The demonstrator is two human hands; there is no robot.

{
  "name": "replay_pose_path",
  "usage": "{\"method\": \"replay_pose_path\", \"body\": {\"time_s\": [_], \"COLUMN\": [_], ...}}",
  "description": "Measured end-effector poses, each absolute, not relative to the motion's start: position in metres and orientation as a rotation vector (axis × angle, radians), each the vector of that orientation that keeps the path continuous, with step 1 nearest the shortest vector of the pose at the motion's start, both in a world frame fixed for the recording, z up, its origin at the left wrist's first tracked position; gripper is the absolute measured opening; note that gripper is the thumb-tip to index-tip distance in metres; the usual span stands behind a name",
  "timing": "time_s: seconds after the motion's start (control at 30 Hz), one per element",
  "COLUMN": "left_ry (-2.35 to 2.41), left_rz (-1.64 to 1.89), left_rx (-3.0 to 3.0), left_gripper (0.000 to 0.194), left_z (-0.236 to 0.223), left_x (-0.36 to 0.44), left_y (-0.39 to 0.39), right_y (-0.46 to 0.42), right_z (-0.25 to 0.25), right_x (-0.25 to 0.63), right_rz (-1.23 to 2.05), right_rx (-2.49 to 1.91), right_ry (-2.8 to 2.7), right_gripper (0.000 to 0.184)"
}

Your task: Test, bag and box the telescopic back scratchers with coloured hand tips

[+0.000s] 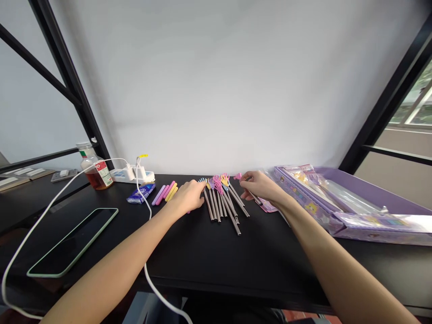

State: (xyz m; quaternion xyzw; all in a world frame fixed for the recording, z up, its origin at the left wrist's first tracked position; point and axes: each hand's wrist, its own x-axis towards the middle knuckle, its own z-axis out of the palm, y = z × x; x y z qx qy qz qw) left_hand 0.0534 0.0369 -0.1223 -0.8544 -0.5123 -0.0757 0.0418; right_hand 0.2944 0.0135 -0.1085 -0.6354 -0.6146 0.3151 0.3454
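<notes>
Right-hand grip (254, 183) grasps a metal stick (257, 200); whether the left-hand grip (189, 195) holds anything cannot be told. Between them, a pile of colourful-tipped sticks (218, 185) lies on the black worktop (199, 256).

On a black desk (263, 258), the left hand (189, 195) is at the left edge of a bunch of metal rods (221, 203) with colourful hand-shaped heads, near pastel sticks (165, 193), while the right hand (255, 185) grasps another metal rod (256, 199) beside an open purple box (315, 212).
</notes>
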Motion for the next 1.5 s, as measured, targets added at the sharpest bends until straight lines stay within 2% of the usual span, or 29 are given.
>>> {"method": "replay_pose_path", "body": {"time_s": [0.1, 0.27, 0.6, 1.03, 1.37, 1.5], "left_ry": [-1.578, -1.578, -1.601, -1.730, -1.771, -1.722], "left_rz": [-0.234, -0.164, -0.293, -0.251, -0.292, -0.326], "left_rx": [-2.545, -2.560, -2.578, -2.510, -2.489, -2.567], "left_gripper": [0.013, 0.013, 0.016, 0.022, 0.019, 0.009], "left_z": [-0.119, -0.121, -0.128, -0.117, -0.119, -0.122], "left_x": [0.054, 0.052, 0.054, 0.048, 0.044, 0.045], "left_y": [0.036, 0.038, 0.037, 0.034, 0.038, 0.037], "right_y": [0.016, 0.018, 0.012, 0.014, 0.015, 0.014], "right_z": [-0.114, -0.130, -0.137, -0.140, -0.138, -0.139], "right_x": [0.304, 0.301, 0.282, 0.286, 0.290, 0.290], "right_rz": [0.788, 0.432, 0.458, 0.463, 0.610, 0.593], "right_rx": [-1.739, -1.936, -1.837, -1.795, -1.752, -1.729], "right_ry": [-1.680, -1.982, -2.002, -2.031, -1.969, -1.995], "right_gripper": [0.019, 0.015, 0.013, 0.011, 0.010, 0.010]}}
